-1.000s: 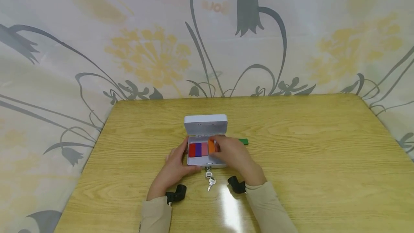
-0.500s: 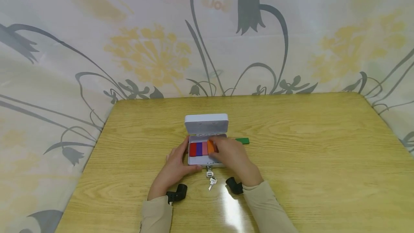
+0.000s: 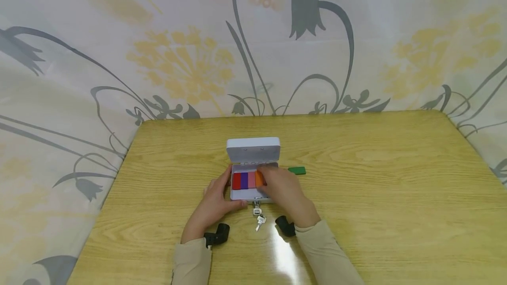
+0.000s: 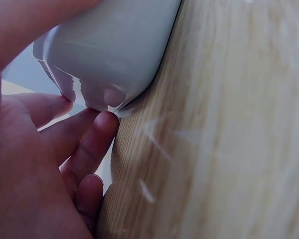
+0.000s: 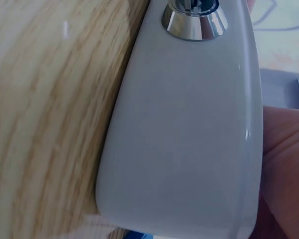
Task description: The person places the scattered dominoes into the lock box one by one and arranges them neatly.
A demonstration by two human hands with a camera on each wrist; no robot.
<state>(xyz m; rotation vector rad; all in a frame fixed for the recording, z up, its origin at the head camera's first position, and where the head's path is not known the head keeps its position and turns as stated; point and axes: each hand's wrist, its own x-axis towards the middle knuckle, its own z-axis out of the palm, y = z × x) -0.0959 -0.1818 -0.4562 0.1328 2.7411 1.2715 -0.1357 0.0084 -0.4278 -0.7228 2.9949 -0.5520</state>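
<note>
A small white metal lockbox [image 3: 244, 194] stands on the table with its lid [image 3: 253, 143] raised. Inside, a red block [image 3: 236, 181], a purple block [image 3: 244, 180] and a pink block [image 3: 251, 180] lie side by side. My right hand [image 3: 286, 189] reaches into the box and pinches an orange block [image 3: 259, 178] right beside the pink one; the hand covers the box's right part. My left hand [image 3: 214, 201] grips the box's left end, thumb along the front and fingertips at the side, as the left wrist view shows. Keys [image 3: 260, 221] hang from the front lock [image 5: 195, 22].
On the wood-grain table [image 3: 376, 197], a green block [image 3: 297, 170] lies just right of the box. Black wrist cameras sit on both wrists. A flower-patterned curtain [image 3: 190, 65] hangs behind the table's far edge. Something blue [image 5: 138, 235] shows low in the right wrist view.
My right hand has slid the orange block left, closing the small gap to the pink block. My left hand stays on the box.
</note>
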